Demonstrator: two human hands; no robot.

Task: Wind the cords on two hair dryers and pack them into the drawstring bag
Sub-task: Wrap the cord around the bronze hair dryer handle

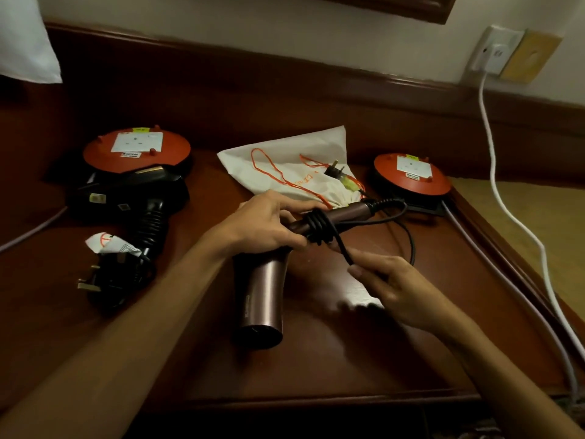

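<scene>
A bronze hair dryer lies mid-table, its barrel pointing toward me. My left hand grips its handle, where several turns of black cord are wound. My right hand pinches the loose cord just below the coils. The rest of the cord loops to the right, and its plug rests on the white drawstring bag with orange strings behind the dryer. A black hair dryer sits at the left, its cord bundled with the plug in front.
Two orange-topped cord reels stand at the back left and back right of the dark wooden table. A white cable hangs from a wall socket at the right. A paper tag lies by the black dryer.
</scene>
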